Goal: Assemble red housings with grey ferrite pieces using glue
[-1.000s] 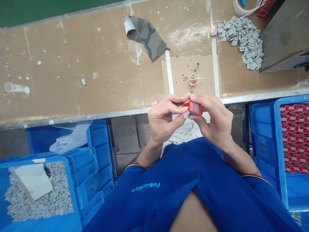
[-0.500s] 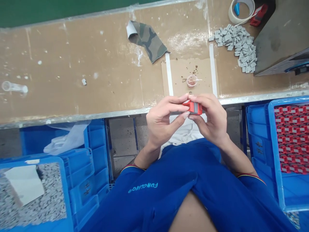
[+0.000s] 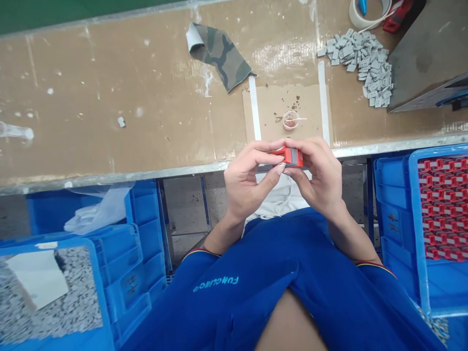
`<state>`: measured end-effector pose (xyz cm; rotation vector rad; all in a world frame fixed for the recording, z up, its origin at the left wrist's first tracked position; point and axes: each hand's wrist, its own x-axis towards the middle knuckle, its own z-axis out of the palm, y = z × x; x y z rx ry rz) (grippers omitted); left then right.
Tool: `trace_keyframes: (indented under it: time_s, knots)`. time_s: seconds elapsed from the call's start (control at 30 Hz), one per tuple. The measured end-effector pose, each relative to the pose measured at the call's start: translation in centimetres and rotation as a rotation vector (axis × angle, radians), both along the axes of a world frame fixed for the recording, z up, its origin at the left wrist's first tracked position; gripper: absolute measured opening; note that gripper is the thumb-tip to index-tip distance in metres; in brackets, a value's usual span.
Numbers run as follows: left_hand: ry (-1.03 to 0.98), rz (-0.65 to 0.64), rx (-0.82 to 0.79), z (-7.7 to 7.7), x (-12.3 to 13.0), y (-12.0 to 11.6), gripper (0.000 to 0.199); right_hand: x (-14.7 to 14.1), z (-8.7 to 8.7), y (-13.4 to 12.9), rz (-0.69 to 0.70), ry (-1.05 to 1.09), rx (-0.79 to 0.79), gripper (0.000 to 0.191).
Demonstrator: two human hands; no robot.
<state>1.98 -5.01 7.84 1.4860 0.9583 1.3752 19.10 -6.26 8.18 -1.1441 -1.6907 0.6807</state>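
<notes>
A small red plastic part with a grey band (image 3: 293, 157) is pinched between both hands, just in front of the table's near edge. My left hand (image 3: 248, 175) grips its left end with fingers and thumb. Around the right end, my right hand (image 3: 320, 173) is closed the same way. Fingers cover much of the part. Beyond the hands, a small clear cup (image 3: 291, 120) with reddish-brown contents and a thin white stick stands on a cardboard sheet (image 3: 268, 114), among dark specks.
Loose grey pieces (image 3: 365, 61) are heaped at the back right beside a metal box (image 3: 427, 58). Also on the table are a tape roll (image 3: 360, 22) and a camouflage cloth (image 3: 226, 58). A blue crate (image 3: 415, 219) of red parts stands right; another crate (image 3: 100, 292) holds grey pieces at left.
The red part has turned slightly and shifted a little in the fingers, with both hands still on it. The whole view has shifted slightly.
</notes>
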Motion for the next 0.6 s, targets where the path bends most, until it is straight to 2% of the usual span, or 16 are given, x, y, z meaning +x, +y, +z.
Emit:
trace_keyframes:
  time_s: [0.2,0.4,0.6]
  knots:
    - [-0.080,-0.045,0.016,-0.7,0.0,0.1,0.005,0.3,0.5,-0.1,0.013,-0.045,0.091,0.029]
    - [-0.058,-0.053,-0.020,-0.8,-0.1,-0.3,0.005,0.7,0.7,-0.9,-0.001,-0.113,0.089,0.029]
    - [-0.095,-0.077,0.014,-1.4,-0.3,-0.4,0.006,0.6,0.5,-0.8,0.018,-0.116,0.188,0.030]
